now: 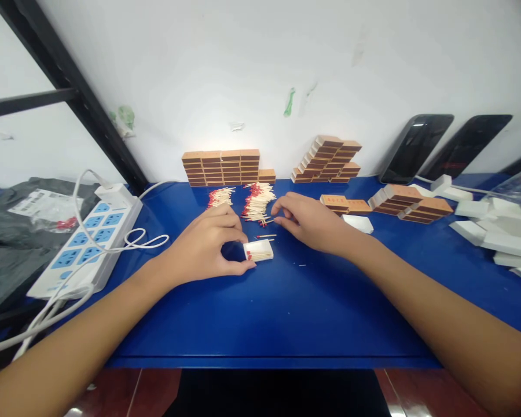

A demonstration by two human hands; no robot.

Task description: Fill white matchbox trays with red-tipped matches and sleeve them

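At frame centre, the left hand (pixel 208 246) pinched the left end of the white matchbox tray (pixel 260 250) lying on the blue table (pixel 286 313). Just above it, the right hand (pixel 310 223) had its fingers drawn together at the match pile (pixel 257 202). Whether it gripped a match could not be told.

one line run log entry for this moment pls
left hand: holds white tray on blue table | right hand: fingers at match pile, grip unclear

Bright, even overhead lighting; soft short shadows beneath the hands on the blue tabletop (pixel 286 313); faint glare on the white wall (pixel 252 69); sharp centre, wide-angle bowing and slight softness toward the edges.
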